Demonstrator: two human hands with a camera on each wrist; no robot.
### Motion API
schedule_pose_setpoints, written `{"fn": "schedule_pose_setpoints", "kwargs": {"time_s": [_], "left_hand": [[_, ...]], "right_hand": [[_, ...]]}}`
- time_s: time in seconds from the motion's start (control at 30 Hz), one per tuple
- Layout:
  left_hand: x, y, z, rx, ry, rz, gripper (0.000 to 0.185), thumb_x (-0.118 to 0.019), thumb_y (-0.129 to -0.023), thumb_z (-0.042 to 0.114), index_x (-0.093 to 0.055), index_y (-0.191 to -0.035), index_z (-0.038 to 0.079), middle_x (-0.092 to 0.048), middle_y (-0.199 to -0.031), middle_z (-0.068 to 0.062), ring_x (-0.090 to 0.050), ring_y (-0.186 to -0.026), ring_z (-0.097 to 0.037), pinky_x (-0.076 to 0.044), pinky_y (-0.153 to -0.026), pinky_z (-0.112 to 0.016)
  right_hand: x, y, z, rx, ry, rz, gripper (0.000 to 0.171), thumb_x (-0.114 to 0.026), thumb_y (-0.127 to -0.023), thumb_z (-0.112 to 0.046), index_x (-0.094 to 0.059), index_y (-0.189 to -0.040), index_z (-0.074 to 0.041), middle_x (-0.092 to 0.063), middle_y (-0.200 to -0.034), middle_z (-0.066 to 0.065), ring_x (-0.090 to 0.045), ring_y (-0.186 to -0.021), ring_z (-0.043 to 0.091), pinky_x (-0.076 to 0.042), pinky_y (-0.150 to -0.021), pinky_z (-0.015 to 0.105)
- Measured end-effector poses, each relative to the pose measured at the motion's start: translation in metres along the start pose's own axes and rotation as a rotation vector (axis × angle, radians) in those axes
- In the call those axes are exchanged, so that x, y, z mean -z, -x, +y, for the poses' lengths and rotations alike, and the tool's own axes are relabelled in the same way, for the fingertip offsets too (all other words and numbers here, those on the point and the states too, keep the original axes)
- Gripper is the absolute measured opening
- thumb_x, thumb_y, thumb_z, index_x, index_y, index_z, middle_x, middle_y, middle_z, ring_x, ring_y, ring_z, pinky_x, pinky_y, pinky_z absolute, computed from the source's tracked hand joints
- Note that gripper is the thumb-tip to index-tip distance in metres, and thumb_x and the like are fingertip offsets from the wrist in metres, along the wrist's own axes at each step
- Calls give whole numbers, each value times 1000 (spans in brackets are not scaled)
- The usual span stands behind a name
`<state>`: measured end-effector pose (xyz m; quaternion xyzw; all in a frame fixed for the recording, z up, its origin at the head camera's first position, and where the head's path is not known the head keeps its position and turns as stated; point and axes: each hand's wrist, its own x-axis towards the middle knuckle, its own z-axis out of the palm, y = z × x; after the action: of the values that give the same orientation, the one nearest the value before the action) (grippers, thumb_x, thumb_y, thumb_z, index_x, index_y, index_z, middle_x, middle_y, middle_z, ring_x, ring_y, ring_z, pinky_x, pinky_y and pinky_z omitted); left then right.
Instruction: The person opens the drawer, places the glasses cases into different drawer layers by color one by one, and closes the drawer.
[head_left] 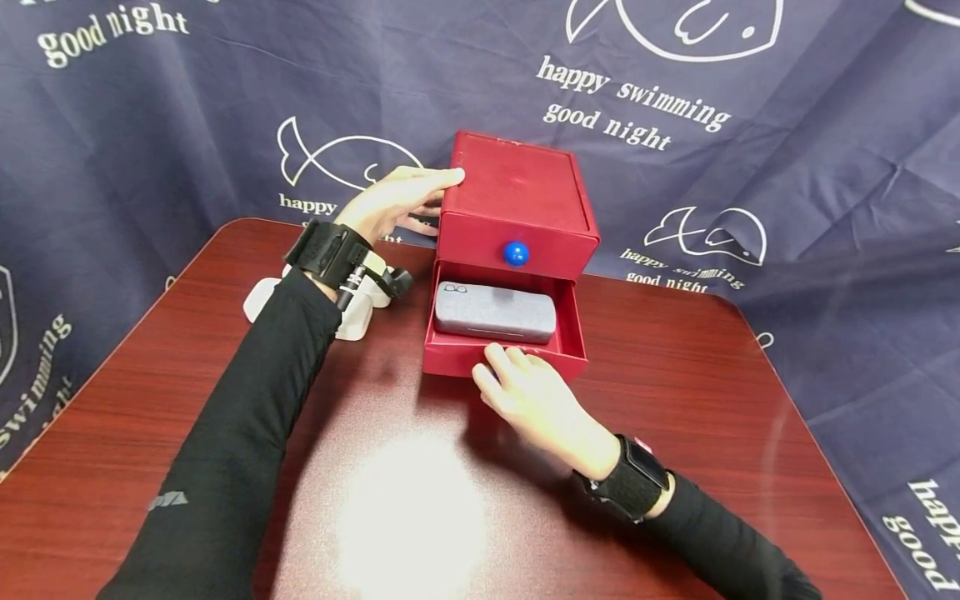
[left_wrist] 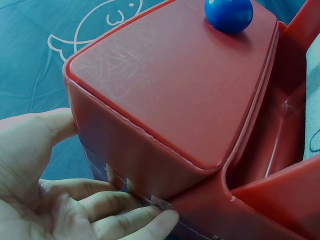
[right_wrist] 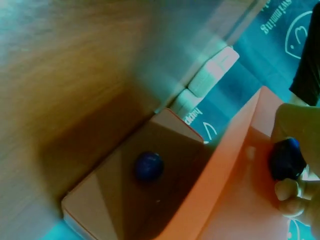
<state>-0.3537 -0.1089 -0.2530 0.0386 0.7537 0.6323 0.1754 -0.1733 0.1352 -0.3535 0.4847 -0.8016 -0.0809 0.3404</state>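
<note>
A red two-drawer box [head_left: 517,187] stands at the back of the table. Its upper drawer is pushed in, with a blue knob [head_left: 515,252] on the front. The lower drawer [head_left: 450,354] is pulled out, and a grey case [head_left: 495,312] lies inside it. My right hand [head_left: 510,375] is at this drawer's front wall. In the right wrist view its fingers [right_wrist: 295,197] pinch the lower drawer's dark blue knob [right_wrist: 286,159]. My left hand [head_left: 408,200] rests on the box's upper left edge. Its thumb [left_wrist: 45,130] and straight fingers [left_wrist: 125,210] lie flat against the side wall [left_wrist: 125,150].
A white object [head_left: 352,321] lies on the dark wood table [head_left: 712,392], left of the box and partly behind my left wrist. A navy cloth with white fish and lettering [head_left: 637,100] hangs behind and around the table.
</note>
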Motion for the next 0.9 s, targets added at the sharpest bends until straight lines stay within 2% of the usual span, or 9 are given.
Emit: {"fn": "schedule_pose_setpoints", "kwargs": {"time_s": [0.23,0.43,0.9], "left_hand": [[0,0,0,3,2,1,62,-60,-98,49,-49,-151,19,-54,-151,-5,-56,-133,-21,-52,-109,-43],[1,0,-1,-8,-16,2,62,-59,-98,50,-49,-151,19,-55,-151,-5,-57,-131,-20,-53,-108,-42],[1,0,-2,9,-9,6,63,-59,-98,50,-49,-151,20,-55,-151,-4,-56,-134,-21,-52,-109,-43]], "right_hand": [[0,-9,5,-50,-66,18,31,-80,-81,-14,-52,-90,-4,-51,-94,11,-51,-66,23,-47,-52,29],[-3,-12,12,-96,-128,47,24,-73,-80,-8,-50,-86,-6,-47,-91,10,-50,-62,21,-44,-49,28],[-10,-22,17,-110,-102,94,24,-72,-78,-6,-49,-84,-6,-48,-92,10,-50,-60,19,-40,-43,26]]}}
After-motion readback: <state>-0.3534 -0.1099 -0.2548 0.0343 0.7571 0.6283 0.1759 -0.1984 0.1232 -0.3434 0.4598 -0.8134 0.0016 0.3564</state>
